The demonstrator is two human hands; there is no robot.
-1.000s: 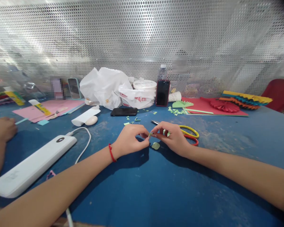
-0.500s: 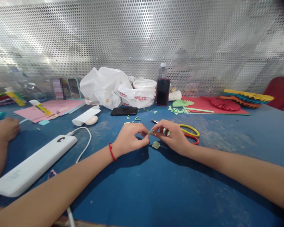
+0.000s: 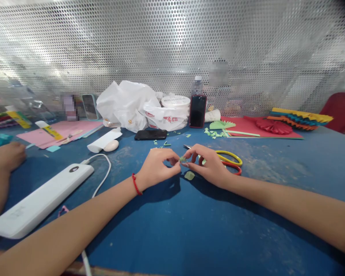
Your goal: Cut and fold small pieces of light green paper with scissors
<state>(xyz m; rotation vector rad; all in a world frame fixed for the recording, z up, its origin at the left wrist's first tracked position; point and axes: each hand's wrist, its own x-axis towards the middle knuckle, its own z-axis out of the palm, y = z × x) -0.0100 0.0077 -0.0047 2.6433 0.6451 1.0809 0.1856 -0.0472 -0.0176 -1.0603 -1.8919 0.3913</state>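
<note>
Near the middle of the blue table, my left hand (image 3: 160,165) pinches a small green paper piece (image 3: 182,159) between thumb and forefinger. My right hand (image 3: 208,164) meets it from the other side, its fingertips closed on the same piece. A round pale green paper (image 3: 189,175) lies on the table just below the fingertips. Scissors with yellow and red handles (image 3: 232,158) lie behind my right hand, which partly covers them. Small green scraps (image 3: 167,144) are scattered beyond my hands.
A white power bank (image 3: 43,199) with a cable lies at left, near another person's hand (image 3: 10,155). Behind are a black phone (image 3: 151,134), white plastic bags (image 3: 128,105), an upright phone (image 3: 198,111), red paper (image 3: 241,124) and folded paper fans (image 3: 299,118).
The fingertips have shifted slightly around the small green piece, and more of its surface shows between them. Both hands stay in nearly the same place.
</note>
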